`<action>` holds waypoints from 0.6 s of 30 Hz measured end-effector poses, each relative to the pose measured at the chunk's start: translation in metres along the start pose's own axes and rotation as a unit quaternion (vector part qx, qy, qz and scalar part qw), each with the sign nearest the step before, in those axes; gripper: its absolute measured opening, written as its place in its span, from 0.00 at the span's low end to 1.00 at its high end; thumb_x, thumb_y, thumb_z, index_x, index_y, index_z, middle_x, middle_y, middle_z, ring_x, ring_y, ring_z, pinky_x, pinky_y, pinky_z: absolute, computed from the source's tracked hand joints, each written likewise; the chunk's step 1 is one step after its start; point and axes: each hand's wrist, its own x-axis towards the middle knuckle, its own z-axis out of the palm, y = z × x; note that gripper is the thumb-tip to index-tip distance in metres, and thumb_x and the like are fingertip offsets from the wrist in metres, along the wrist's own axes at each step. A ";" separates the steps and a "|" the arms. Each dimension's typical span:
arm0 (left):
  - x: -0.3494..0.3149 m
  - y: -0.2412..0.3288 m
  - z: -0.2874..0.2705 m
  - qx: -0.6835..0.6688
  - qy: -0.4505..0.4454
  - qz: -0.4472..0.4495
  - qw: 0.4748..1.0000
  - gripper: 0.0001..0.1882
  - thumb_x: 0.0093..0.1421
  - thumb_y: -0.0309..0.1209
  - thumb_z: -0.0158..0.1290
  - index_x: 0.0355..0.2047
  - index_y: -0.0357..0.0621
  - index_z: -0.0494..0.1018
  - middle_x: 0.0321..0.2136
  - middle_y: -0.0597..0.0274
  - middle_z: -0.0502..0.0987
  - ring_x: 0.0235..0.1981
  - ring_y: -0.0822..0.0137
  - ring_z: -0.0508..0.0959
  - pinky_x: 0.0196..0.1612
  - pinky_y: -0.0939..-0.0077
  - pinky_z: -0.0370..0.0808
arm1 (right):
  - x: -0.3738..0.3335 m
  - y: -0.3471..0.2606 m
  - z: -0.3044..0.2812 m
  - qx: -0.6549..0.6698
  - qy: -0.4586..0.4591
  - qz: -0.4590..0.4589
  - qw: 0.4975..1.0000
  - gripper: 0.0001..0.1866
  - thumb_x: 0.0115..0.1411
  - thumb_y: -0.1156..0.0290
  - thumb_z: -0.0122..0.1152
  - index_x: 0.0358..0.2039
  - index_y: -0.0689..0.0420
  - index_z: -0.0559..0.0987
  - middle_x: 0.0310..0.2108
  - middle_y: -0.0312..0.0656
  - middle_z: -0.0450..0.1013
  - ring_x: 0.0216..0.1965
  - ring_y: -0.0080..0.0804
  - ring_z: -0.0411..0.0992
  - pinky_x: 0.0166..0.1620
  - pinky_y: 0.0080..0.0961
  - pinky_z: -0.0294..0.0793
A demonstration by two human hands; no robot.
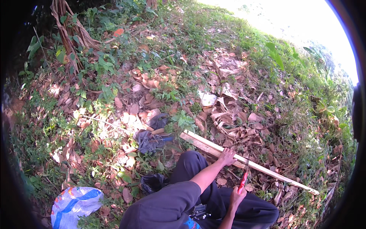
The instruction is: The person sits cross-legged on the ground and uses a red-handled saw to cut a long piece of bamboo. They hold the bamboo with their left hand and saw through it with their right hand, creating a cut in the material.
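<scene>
A long, narrow strip of pale wood (280,176) lies slantwise in front of my legs, with a shorter board (204,144) alongside it at the left end. My left hand (227,157) grips the wood near its middle, fingers wrapped over the top edge. In my right hand (236,196) is a handsaw (243,181) by its red handle. The thin dark blade points away from me and meets the wood strip just right of my left hand. Whether the teeth have cut into the wood is too small to tell.
Left of the boards lies a dark crumpled bag (146,141) beside a tool with a wooden handle (157,131). A black plastic bag (152,183) rests by my knee. A white and blue sack (76,206) sits lower left. Dry leaves and weeds cover the ground.
</scene>
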 end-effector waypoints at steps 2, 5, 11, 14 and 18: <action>-0.002 -0.002 0.004 0.001 0.006 -0.009 1.000 0.35 0.65 0.57 0.43 0.60 0.42 0.67 0.57 0.44 0.68 0.61 0.47 0.66 0.67 0.53 0.54 | -0.022 -0.003 -0.008 0.037 -0.028 0.056 0.997 0.07 0.51 0.79 0.51 0.19 0.65 0.75 0.13 0.36 0.65 0.16 0.22 0.63 0.23 0.24 0.61; 0.000 -0.009 0.011 -0.013 0.003 -0.034 0.999 0.32 0.68 0.55 0.38 0.57 0.41 0.69 0.56 0.43 0.69 0.60 0.47 0.66 0.65 0.50 0.56 | -0.034 -0.006 -0.016 0.050 -0.039 0.081 0.995 0.07 0.52 0.79 0.50 0.20 0.64 0.75 0.14 0.33 0.66 0.16 0.20 0.62 0.23 0.22 0.59; 0.009 -0.023 0.028 -0.017 0.098 -0.009 0.995 0.27 0.67 0.54 0.43 0.47 0.43 0.75 0.48 0.46 0.74 0.51 0.49 0.71 0.57 0.54 0.61 | 0.014 -0.006 -0.005 0.039 -0.038 0.079 0.995 0.07 0.52 0.79 0.52 0.20 0.64 0.76 0.14 0.34 0.66 0.16 0.20 0.63 0.23 0.24 0.61; 0.015 -0.010 0.029 -0.071 0.074 -0.032 0.994 0.26 0.64 0.53 0.48 0.47 0.44 0.75 0.49 0.48 0.74 0.52 0.50 0.70 0.57 0.55 0.61 | 0.004 -0.008 -0.003 -0.031 -0.018 0.048 0.998 0.07 0.52 0.77 0.54 0.22 0.67 0.77 0.14 0.39 0.68 0.17 0.23 0.67 0.25 0.27 0.67; 0.011 -0.020 0.031 -0.050 0.097 -0.030 0.994 0.25 0.63 0.52 0.49 0.47 0.44 0.75 0.48 0.49 0.74 0.53 0.52 0.69 0.58 0.55 0.59 | -0.040 -0.027 -0.007 0.004 -0.040 0.084 0.996 0.07 0.53 0.78 0.53 0.21 0.65 0.77 0.14 0.36 0.69 0.17 0.19 0.66 0.25 0.23 0.67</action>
